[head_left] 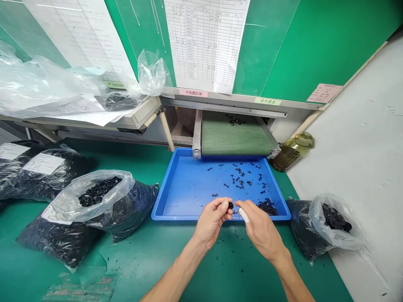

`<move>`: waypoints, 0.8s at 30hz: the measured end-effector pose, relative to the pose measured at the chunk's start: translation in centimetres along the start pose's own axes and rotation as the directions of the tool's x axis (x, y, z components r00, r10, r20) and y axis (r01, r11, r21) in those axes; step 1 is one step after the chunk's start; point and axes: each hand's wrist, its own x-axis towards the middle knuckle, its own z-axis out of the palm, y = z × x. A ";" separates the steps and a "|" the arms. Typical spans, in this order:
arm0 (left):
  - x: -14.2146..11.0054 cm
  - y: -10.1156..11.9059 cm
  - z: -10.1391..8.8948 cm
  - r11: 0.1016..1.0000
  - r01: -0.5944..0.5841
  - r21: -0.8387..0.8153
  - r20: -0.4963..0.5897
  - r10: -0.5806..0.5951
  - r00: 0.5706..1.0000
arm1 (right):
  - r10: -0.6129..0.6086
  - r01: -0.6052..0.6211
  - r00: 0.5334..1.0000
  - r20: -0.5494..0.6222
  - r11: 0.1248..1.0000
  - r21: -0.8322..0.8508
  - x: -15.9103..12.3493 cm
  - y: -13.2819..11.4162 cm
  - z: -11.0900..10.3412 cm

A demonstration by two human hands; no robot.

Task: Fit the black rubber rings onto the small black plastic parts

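Observation:
Over the front edge of a blue tray (185, 184), my left hand (215, 216) pinches a small round black part (231, 205) between thumb and fingers. My right hand (260, 226) is just to the right of that part, its fingers curled together and a white covering on one digit. Whatever it may hold is too small to make out. Small black scraps (241, 180) are scattered in the tray, mostly on its right side. A denser heap of thin black pieces (267, 206) lies in the near right corner.
A green conveyor belt (236, 136) carrying a few black parts ends above the tray. Open plastic bags of black parts stand left (126, 205) and right (310, 226). Closed bags (53, 176) lie farther left. A yellowish bottle (292, 151) leans by the right wall.

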 end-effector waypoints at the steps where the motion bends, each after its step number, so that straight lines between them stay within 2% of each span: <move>1: -0.1 -0.1 0.1 1.000 0.006 -0.003 -0.003 -0.006 1.000 | -0.005 0.003 1.000 -0.027 0.998 -0.070 -0.4 0.0 0.1; 3: -0.2 -0.3 0.2 1.000 0.009 -0.022 -0.011 -0.010 1.000 | -0.034 0.025 0.998 -0.055 0.987 -0.161 -1.0 -0.1 0.2; 5: -0.3 -0.4 0.3 0.999 0.010 -0.038 -0.017 -0.011 1.000 | -0.032 0.019 0.997 -0.074 0.986 -0.163 -1.2 -0.2 0.0; 9: -0.5 -0.6 0.7 0.999 0.030 -0.038 -0.002 -0.030 1.000 | 0.074 -0.071 0.990 -0.118 0.997 0.028 -0.5 -0.9 -0.7; 12: -0.7 -0.6 0.7 0.999 0.031 -0.030 0.031 -0.030 0.999 | 0.071 -0.062 0.996 -0.062 0.989 0.136 0.2 -1.4 -1.0; 14: -0.7 -0.5 0.7 0.999 0.025 -0.024 0.043 -0.024 0.999 | 0.046 -0.043 0.999 -0.014 0.989 0.139 0.3 -1.5 -0.8; 16: -0.8 -0.4 0.5 1.000 0.023 -0.019 0.026 -0.022 0.999 | 0.042 -0.043 0.999 0.013 0.998 0.048 -0.1 -1.2 -0.4; 19: -0.7 -0.2 0.2 1.000 0.023 -0.001 -0.016 -0.023 1.000 | 0.007 -0.010 1.000 -0.022 0.987 -0.158 -0.7 -0.5 0.1; 21: -0.7 -0.2 0.0 1.000 0.019 0.012 -0.019 -0.019 1.000 | -0.063 0.050 0.997 -0.037 0.961 -0.273 -0.8 -0.3 0.2; 24: -0.7 -0.4 0.1 1.000 0.013 0.023 -0.008 -0.013 1.000 | -0.136 0.127 0.991 0.010 0.897 -0.423 -0.6 -0.4 -0.2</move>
